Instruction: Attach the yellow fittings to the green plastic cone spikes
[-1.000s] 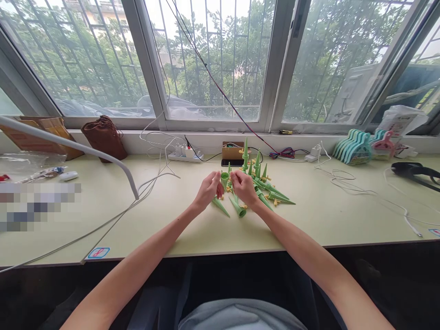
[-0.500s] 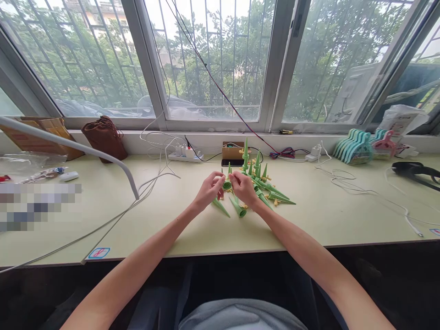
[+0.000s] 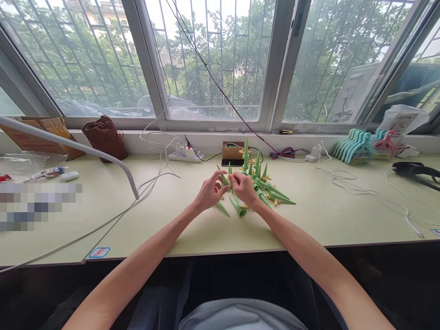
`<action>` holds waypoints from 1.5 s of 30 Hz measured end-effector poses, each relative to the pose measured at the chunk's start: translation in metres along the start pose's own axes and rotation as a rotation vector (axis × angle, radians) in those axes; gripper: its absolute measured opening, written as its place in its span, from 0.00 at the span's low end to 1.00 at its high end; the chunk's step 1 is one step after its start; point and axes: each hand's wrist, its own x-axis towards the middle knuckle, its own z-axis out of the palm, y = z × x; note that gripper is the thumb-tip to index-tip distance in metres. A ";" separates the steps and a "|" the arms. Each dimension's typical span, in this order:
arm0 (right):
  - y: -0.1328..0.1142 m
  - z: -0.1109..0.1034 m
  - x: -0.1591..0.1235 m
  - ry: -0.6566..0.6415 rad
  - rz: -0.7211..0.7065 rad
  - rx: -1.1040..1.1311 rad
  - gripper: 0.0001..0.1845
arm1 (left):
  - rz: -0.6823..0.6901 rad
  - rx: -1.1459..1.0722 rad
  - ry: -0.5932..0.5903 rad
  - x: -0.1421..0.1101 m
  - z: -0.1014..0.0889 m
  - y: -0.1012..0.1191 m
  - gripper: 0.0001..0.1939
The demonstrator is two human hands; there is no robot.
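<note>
At the upper left of the frame, brown cardboard boxes [image 3: 37, 137] were stacked by the sill, with a rounded white plastic object [image 3: 69, 176] laid below them. To their right, a drawstring pouch of brown leather-like material [image 3: 105, 139] was propped, and a thick grey curved tube [image 3: 132, 183] was seen in front of it. Further right, white cables were run to a white plastic power strip [image 3: 185, 158].

Near the centre, the bare left hand [image 3: 209, 191] was held over the pale yellow-green tabletop [image 3: 206, 233], its thumb and forefinger curved apart. A tapered green plastic spike [image 3: 223, 178] was seen tilted in that gap; whether it was gripped could not be told. Below it, 2 hollow green cones [image 3: 237, 205] were laid flat.

Just right of the left hand, the bare right hand [image 3: 241, 185] was closed, its thumb and forefinger pressed together at the tips; whatever was pinched there was hidden. Right of centre, more green plastic spikes [image 3: 245, 158] were gathered among small yellow tap-shaped pieces [image 3: 276, 202], some stood upright, others laid on their sides. At the right edge, teal plastic hangers [image 3: 352, 147] and a black strapped object [image 3: 410, 169] were placed.
</note>
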 end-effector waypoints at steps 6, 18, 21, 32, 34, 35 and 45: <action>-0.004 0.000 0.001 0.009 0.033 0.025 0.20 | -0.057 -0.148 0.032 0.003 -0.003 0.005 0.26; -0.005 -0.001 0.000 0.019 0.029 0.042 0.22 | -0.458 -0.665 -0.085 0.013 -0.024 0.004 0.21; -0.006 -0.001 -0.001 0.015 0.021 0.044 0.22 | -0.500 -0.692 -0.149 0.012 -0.021 0.002 0.21; -0.007 -0.002 -0.002 -0.041 0.029 0.083 0.20 | -0.576 -0.707 -0.239 0.010 -0.014 0.002 0.24; -0.007 -0.003 -0.002 -0.046 0.031 0.103 0.20 | -0.571 -0.723 -0.232 0.010 -0.013 0.001 0.23; -0.007 -0.004 -0.001 -0.050 0.034 0.112 0.19 | -0.568 -0.730 -0.230 0.009 -0.012 0.000 0.23; -0.004 -0.003 0.000 -0.062 0.059 0.093 0.16 | -0.509 -0.663 -0.129 0.008 -0.011 -0.003 0.26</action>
